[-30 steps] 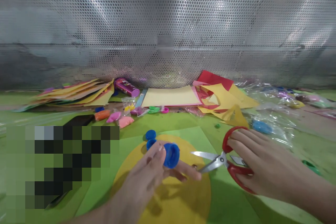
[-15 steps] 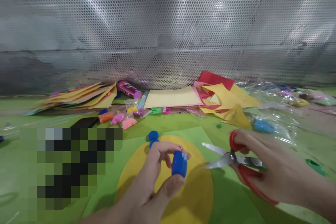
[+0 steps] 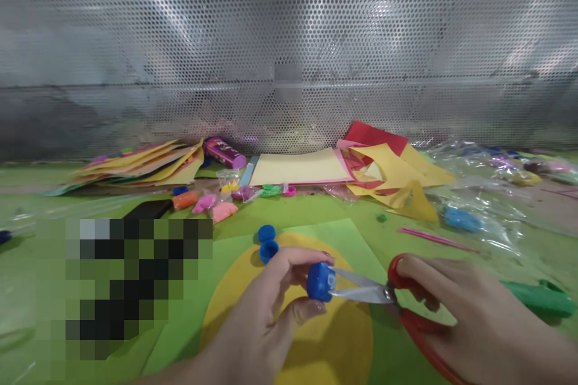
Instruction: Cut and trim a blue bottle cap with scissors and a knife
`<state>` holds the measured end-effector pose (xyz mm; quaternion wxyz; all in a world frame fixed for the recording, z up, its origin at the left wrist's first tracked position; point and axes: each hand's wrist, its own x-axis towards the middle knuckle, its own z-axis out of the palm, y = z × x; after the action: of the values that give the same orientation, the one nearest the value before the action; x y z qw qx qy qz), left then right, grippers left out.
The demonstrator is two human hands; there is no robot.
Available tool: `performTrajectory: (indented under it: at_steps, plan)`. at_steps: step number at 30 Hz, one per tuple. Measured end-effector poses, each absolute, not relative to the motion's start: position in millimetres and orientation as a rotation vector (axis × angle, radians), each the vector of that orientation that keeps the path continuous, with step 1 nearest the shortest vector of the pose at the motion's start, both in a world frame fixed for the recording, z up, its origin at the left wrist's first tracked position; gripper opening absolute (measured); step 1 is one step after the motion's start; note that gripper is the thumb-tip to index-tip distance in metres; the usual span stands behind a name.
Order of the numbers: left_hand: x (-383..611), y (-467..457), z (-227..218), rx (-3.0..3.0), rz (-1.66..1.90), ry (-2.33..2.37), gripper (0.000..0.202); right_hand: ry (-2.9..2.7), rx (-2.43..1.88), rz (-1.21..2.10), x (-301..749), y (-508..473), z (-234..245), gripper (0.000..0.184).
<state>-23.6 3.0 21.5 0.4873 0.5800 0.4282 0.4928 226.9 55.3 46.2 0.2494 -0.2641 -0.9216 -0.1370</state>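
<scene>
My left hand (image 3: 271,313) pinches a blue bottle cap (image 3: 320,281) between thumb and fingers, above a yellow paper circle (image 3: 343,337). My right hand (image 3: 469,319) grips red-handled scissors (image 3: 383,296). Their blades are slightly apart and their tips touch the cap's open side. Two more blue caps (image 3: 267,242) lie at the circle's far edge. The yellow circle rests on a light green sheet (image 3: 343,237).
Stacks of coloured paper (image 3: 135,162) and a cream sheet (image 3: 298,167) lie along the perforated metal wall (image 3: 289,54). A purple tube (image 3: 224,153), small clay pieces (image 3: 212,204), plastic bags (image 3: 474,204), a pink stick (image 3: 436,239) and a green tool (image 3: 539,299) are scattered around.
My right hand has brought the scissors left and down, so the blade tips now meet the blue cap. My left hand turned the cap toward the blades.
</scene>
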Motion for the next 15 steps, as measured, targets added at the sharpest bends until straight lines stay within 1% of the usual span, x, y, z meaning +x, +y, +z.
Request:
performTrajectory:
  at_steps: [7, 15]
  plan:
    - [-20, 2, 26, 1.298, 1.269, 1.102, 0.021, -2.558, -0.738, -0.468, 233, 55, 49, 0.018]
    - [-24, 6, 21, 1.358, 1.177, 1.082, 0.024, -2.593, -0.727, -0.515, 235, 55, 57, 0.015]
